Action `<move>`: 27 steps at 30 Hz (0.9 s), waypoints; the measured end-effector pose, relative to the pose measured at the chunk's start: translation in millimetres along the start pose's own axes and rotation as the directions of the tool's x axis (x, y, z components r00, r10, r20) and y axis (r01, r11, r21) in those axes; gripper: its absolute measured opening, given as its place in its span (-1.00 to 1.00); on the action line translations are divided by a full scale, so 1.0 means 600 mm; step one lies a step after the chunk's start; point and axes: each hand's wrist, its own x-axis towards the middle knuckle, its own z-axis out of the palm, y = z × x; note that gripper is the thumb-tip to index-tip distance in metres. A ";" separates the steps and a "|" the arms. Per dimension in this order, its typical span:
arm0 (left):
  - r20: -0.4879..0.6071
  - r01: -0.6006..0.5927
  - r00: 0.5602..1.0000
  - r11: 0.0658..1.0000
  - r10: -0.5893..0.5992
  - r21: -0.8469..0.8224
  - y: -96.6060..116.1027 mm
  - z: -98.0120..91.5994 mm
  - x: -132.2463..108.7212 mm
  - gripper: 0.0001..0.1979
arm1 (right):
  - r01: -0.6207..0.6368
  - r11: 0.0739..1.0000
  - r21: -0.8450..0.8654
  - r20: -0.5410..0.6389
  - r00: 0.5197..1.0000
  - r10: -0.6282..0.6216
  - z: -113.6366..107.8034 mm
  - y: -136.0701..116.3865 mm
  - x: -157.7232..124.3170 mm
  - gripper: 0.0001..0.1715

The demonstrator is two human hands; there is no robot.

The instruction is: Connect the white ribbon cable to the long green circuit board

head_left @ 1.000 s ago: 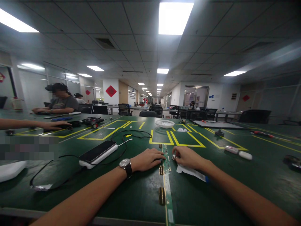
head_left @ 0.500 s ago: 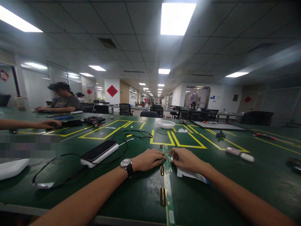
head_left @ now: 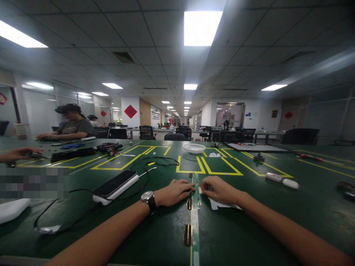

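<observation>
Circuit board strip [head_left: 195,218] is laid lengthwise on the green bench [head_left: 161,236], running from the near edge of the scene toward the yellow tape outlines [head_left: 222,173], with both hands at its far part. Copper-coloured flex tabs [head_left: 188,235] are left projecting from its left edge; the board seems to be kept flat so that both edges can be reached.

The left hand [head_left: 174,193] is held low and palm down, its fingers extended and loosely spread. Nothing is seen to be gripped by it; its fingertips are rested at the board's left edge, apparently so that the strip is steadied from that side. By the right hand [head_left: 217,189], thumb and fingers are drawn together at the right edge, where a small pale piece [head_left: 200,190] appears to be pinched; its exact shape, and whether the board is touched by it, cannot be told. A fingertip grip would suit so small a part.

A crumpled white sheet [head_left: 221,204] is partly covered by the right hand and forearm. To the left, a phone [head_left: 118,181] is set on a white block [head_left: 103,200], with a black cable [head_left: 138,193] trailed around it, well apart from the board. A white basket [head_left: 194,148] is placed farther off, beyond the strip's far end.
</observation>
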 end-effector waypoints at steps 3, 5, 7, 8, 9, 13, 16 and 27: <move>-0.016 0.007 1.000 1.000 -0.007 -0.012 0.002 0.000 -0.002 -0.63 | 0.004 1.000 -0.007 0.010 1.000 -0.004 -0.009 -0.003 0.000 -0.85; -0.041 0.027 0.999 0.999 -0.029 -0.033 0.004 0.000 -0.003 -0.61 | 0.044 0.999 0.012 0.005 0.999 -0.044 -0.014 -0.007 0.002 -0.84; -0.081 0.058 0.995 0.995 -0.064 -0.077 0.003 0.001 -0.003 -0.57 | 0.090 0.995 0.051 -0.016 0.996 -0.089 -0.016 -0.012 0.006 -0.81; -0.107 0.073 0.991 0.991 -0.084 -0.110 0.001 0.002 -0.002 -0.56 | 0.107 0.992 0.064 -0.019 0.994 -0.106 -0.014 -0.014 0.008 -0.79; -0.136 0.082 0.985 0.986 -0.102 -0.147 -0.001 0.003 0.000 -0.56 | 0.118 0.991 0.067 -0.010 0.993 -0.117 -0.012 -0.015 0.010 -0.77; -0.250 0.111 0.954 0.969 -0.166 -0.220 -0.014 0.009 0.007 -0.59 | 0.104 0.994 -0.013 0.046 0.994 -0.103 0.000 -0.001 0.013 -0.69; -0.268 0.160 0.945 0.980 -0.187 -0.120 -0.018 0.000 0.013 -0.60 | -0.032 0.991 -0.132 0.006 0.999 0.034 0.004 0.026 0.008 -0.60; -0.268 0.216 0.949 0.960 -0.164 0.177 -0.027 -0.034 0.063 -0.69 | -0.525 0.747 -0.408 -0.184 0.849 0.496 0.026 0.052 0.003 -0.46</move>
